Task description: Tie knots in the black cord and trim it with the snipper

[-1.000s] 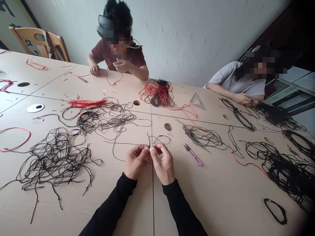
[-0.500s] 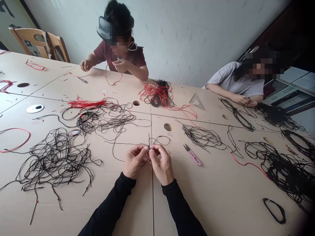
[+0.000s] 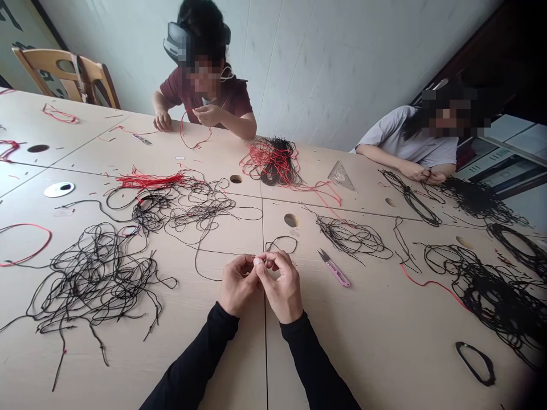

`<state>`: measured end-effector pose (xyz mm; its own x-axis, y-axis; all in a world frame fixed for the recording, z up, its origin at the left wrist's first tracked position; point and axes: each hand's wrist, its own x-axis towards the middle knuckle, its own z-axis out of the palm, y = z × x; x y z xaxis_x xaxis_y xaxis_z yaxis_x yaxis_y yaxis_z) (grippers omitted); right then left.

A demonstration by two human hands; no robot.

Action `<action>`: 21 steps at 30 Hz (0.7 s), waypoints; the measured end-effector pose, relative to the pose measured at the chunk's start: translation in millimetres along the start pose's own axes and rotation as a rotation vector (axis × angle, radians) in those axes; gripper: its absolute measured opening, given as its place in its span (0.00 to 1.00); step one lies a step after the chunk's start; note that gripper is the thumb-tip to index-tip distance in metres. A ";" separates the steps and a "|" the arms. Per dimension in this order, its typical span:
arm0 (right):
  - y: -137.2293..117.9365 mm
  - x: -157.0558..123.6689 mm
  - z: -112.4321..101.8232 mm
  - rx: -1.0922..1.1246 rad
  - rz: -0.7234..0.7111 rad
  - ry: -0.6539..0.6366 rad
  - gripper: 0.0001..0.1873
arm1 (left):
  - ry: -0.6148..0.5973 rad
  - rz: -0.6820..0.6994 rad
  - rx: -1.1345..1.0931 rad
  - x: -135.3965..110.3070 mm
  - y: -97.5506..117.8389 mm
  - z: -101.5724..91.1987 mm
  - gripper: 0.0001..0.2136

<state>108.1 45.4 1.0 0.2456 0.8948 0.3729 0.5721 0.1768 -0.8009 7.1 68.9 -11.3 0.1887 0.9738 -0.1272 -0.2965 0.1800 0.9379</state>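
Over the pale wooden surface (image 3: 384, 336), the left hand (image 3: 239, 286) and the right hand (image 3: 282, 287) are meeting at the fingertips, with the fingers of both pinching a thin black cord (image 3: 296, 244); thumbs and fingertips are mostly hiding the gripped part. A loop of the cord is curling just beyond the right hand, while a thin black strand (image 3: 213, 251) is stretching leftward from beside the left. Pink-handled thread snips (image 3: 339, 275) are lying to the right, near a loose bundle of black cords (image 3: 354, 236). A large black tangle (image 3: 98, 273) is spreading across the left side. Opposite, a co-worker in a dark red shirt (image 3: 241, 102) is holding red cord (image 3: 183, 128), and another in a pale shirt (image 3: 384, 130) is handling dark cord.
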 end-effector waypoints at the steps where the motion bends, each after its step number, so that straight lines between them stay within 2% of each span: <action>1: 0.4 0.3 -0.4 0.004 0.007 0.002 0.09 | -0.011 -0.004 0.015 -0.2 0.1 0.1 0.15; 8: 0.8 1.0 -1.9 0.015 0.006 -0.026 0.09 | -0.027 0.018 0.088 -0.4 -2.0 -0.8 0.14; 11: 1.6 0.9 -2.3 0.032 0.048 -0.016 0.11 | -0.033 0.006 0.103 -0.8 -2.2 -0.2 0.15; 16: 6.5 1.5 -2.6 0.064 0.146 0.037 0.14 | -0.059 -0.080 -0.010 0.5 -0.9 -2.2 0.18; 21: 7.7 2.4 -1.2 0.104 0.182 0.048 0.15 | -0.063 -0.082 -0.080 3.3 -1.6 -6.7 0.17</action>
<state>114.1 48.5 -3.8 0.3754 0.8958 0.2378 0.4316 0.0581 -0.9002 2.0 72.8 -15.4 0.2732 0.9451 -0.1793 -0.3513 0.2715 0.8960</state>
